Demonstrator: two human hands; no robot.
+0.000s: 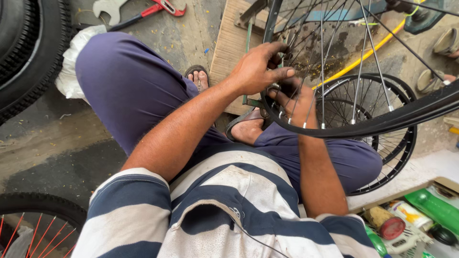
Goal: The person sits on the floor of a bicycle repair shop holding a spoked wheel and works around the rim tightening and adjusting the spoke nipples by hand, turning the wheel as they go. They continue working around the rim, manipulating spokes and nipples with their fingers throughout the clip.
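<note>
Your left hand (258, 67) curls around the thin black rim of the bicycle wheel (382, 125) that stands in front of your knees, thumb stretched flat along the metal and fingers hooked over its inner edge. Your right hand (294, 100) sits just behind the rim with its fingers spread narrow among the spokes (322, 71); the spokes cross it and it is blurred, so you cannot tell whether it pinches anything. The rim is smooth, dark and bare of tyre where you hold it, the spokes fine bright steel wires fanning upward out of the frame. A second spoked wheel (397, 157) lies flat behind your right knee, partly hidden by your trouser leg. A pale wooden board (229, 48) rests on the rough, stained concrete floor (43, 148). Red-handled pliers (160, 8) and a steel spanner (109, 8) are cut off at the top edge, as is a ribbed rubber tyre (28, 52) at left.
</note>
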